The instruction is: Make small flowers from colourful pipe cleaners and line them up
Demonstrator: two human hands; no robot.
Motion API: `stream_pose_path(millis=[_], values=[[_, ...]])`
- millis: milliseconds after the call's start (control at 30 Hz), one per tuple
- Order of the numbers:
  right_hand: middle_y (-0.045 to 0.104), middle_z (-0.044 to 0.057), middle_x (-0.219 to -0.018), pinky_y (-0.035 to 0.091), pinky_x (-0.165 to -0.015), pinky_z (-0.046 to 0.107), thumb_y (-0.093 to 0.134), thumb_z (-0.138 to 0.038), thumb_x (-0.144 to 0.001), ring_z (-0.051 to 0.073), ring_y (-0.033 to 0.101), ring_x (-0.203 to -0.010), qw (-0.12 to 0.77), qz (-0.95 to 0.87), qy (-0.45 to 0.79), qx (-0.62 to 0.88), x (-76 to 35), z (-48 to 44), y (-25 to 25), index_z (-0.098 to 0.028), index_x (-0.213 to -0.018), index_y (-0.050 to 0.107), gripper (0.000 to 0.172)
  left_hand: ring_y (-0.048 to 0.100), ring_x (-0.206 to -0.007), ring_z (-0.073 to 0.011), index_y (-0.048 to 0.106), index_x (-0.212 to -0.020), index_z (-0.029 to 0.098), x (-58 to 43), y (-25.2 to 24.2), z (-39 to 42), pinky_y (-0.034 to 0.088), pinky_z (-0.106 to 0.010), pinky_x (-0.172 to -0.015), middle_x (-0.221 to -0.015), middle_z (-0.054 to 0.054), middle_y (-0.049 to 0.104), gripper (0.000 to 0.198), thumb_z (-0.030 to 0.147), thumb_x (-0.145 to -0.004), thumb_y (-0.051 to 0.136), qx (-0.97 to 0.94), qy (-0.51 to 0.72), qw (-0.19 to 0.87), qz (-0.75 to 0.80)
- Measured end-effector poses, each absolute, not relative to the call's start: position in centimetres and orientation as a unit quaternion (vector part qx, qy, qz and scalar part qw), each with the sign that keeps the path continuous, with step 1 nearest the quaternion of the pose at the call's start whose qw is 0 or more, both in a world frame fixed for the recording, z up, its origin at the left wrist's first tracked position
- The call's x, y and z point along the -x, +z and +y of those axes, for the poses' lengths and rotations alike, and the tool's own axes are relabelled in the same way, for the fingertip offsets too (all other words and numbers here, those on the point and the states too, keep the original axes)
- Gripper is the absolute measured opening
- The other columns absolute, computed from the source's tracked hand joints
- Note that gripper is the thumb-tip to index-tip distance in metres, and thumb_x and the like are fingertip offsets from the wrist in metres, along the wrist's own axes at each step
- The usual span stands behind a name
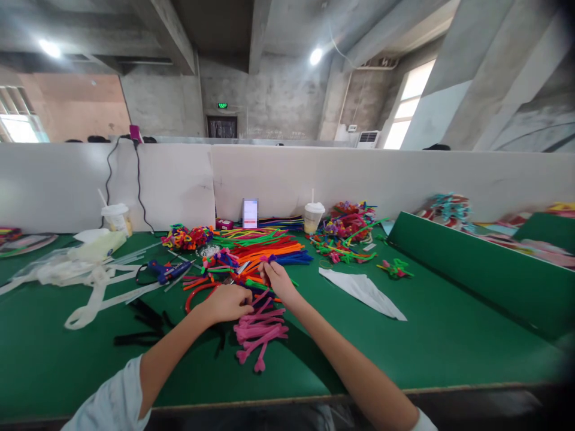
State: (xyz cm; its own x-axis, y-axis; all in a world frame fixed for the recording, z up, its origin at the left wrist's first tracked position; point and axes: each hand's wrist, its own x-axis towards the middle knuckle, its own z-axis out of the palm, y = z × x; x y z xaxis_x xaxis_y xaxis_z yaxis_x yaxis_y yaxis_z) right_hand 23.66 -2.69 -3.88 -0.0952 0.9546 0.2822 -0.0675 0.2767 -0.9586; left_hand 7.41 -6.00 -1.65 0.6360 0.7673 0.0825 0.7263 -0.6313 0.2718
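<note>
Working at the green bench [67, 359], you pinch a small purple bunch of pipe cleaners [269, 261] with your right hand [279, 281], and its fingers [265, 269] are closed narrow around the bunch. Your left hand [227, 303] lies curled just beside it, above a red pipe-cleaner loop [196, 297]. I cannot tell if those fingers hold something (the back of the hand hides the tips from this view). Directly below your hands sits a heap of pink pipe cleaners [259, 335], already bent into small forked shapes that touch one another. As far as one can see, the shaped work is this pink heap, a tangled multicolour cluster [186, 237] farther up the bench, and a larger pile of twisted coloured shapes [345, 230] to the right. Still unshaped is a long bundle of straight stems [256, 248] in orange, green, blue and red, lying just behind your hands. The stems look soft and fuzzy, and the bent ones hold their form. A blue glue gun [166, 270] rests to the left.
</note>
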Motion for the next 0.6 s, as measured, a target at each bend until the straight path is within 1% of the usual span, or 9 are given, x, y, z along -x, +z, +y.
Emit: stream_pose_path(millis=[133,200,267,300,367,400,467,533,600], values=[[0.043,-0.005,-0.053,0.031,-0.044,0.023,0.042,-0.051,-0.076,0.008,0.037,-0.043,0.535,-0.599,0.445,0.397,-23.5,-2.6,-4.2,-0.018,-0.066,0.046,0.034,0.055,-0.069,-0.0158,0.058,-0.071,0.019,-7.5,-1.5,-6.2,0.033,-0.021,-0.056,-0.075,-0.003,0.063,0.015,0.023,-0.077,0.045,-0.898,0.116,0.096,0.414],[0.043,-0.004,-0.053,0.031,-0.044,0.024,0.041,-0.049,-0.077,0.009,0.037,-0.043,0.53,-0.606,0.436,0.402,-23.5,-2.5,-4.3,-0.019,-0.066,0.046,0.033,0.055,-0.068,-0.0155,0.057,-0.071,0.019,-7.4,-1.4,-6.1,0.033,-0.021,-0.057,-0.076,-0.003,0.062,0.017,0.023,-0.079,0.043,-0.888,0.142,0.105,0.426],[0.044,-0.003,-0.055,0.033,-0.048,0.025,0.039,-0.046,-0.079,0.011,0.039,-0.047,0.533,-0.61,0.421,0.407,-23.6,-2.5,-4.3,-0.019,-0.065,0.046,0.031,0.054,-0.065,-0.0148,0.056,-0.073,0.019,-7.3,-1.2,-6.0,0.033,-0.021,-0.056,-0.072,-0.002,0.061,0.019,0.024,-0.081,0.04,-0.873,0.163,0.128,0.442],[0.045,-0.002,-0.057,0.035,-0.051,0.027,0.038,-0.043,-0.081,0.012,0.041,-0.05,0.536,-0.624,0.392,0.413,-23.6,-2.5,-4.2,-0.02,-0.066,0.046,0.029,0.054,-0.063,-0.0145,0.055,-0.074,0.019,-7.2,-1.1,-5.8,0.033,-0.022,-0.055,-0.07,-0.001,0.06,0.019,0.025,-0.082,0.039,-0.866,0.17,0.142,0.45],[0.05,0.002,-0.063,0.037,-0.063,0.03,0.036,-0.033,-0.084,0.015,0.045,-0.06,0.523,-0.686,0.277,0.424,-23.7,-2.9,-4.1,-0.02,-0.068,0.048,0.024,0.053,-0.061,-0.0143,0.055,-0.075,0.019,-7.1,-1.0,-5.6,0.033,-0.022,-0.055,-0.067,0.0,0.059,0.019,0.025,-0.082,0.038,-0.856,0.18,0.161,0.457],[0.052,0.004,-0.068,0.036,-0.07,0.033,0.035,-0.027,-0.084,0.017,0.046,-0.066,0.5,-0.728,0.2,0.424,-23.8,-3.1,-4.0,-0.02,-0.071,0.05,0.021,0.053,-0.061,-0.0143,0.054,-0.074,0.019,-7.0,-1.0,-5.5,0.033,-0.022,-0.056,-0.067,0.0,0.059,0.017,0.024,-0.081,0.04,-0.853,0.189,0.167,0.457],[0.056,0.007,-0.077,0.03,-0.083,0.04,0.036,-0.015,-0.082,0.019,0.047,-0.077,0.431,-0.804,0.054,0.406,-23.8,-3.6,-3.9,-0.019,-0.077,0.052,0.016,0.052,-0.063,-0.0142,0.053,-0.071,0.018,-7.1,-1.1,-5.2,0.035,-0.023,-0.058,-0.067,0.0,0.058,0.012,0.022,-0.078,0.044,-0.843,0.225,0.181,0.453],[0.057,0.007,-0.08,0.026,-0.089,0.043,0.038,-0.009,-0.079,0.02,0.047,-0.081,0.378,-0.843,-0.006,0.382,-23.7,-4.1,-4.0,-0.018,-0.081,0.052,0.017,0.051,-0.062,-0.0135,0.052,-0.07,0.017,-7.1,-1.2,-5.0,0.037,-0.022,-0.057,-0.067,0.0,0.056,0.008,0.021,-0.075,0.047,-0.824,0.279,0.214,0.444],[0.056,0.007,-0.079,0.031,-0.085,0.039,0.037,-0.008,-0.079,0.019,0.048,-0.079,0.362,-0.858,0.008,0.364,-23.5,-4.2,-4.2,-0.017,-0.084,0.052,0.019,0.049,-0.057,-0.0114,0.051,-0.07,0.016,-7.2,-1.3,-4.8,0.037,-0.021,-0.053,-0.065,0.001,0.054,0.009,0.023,-0.074,0.049,-0.795,0.329,0.269,0.432]])
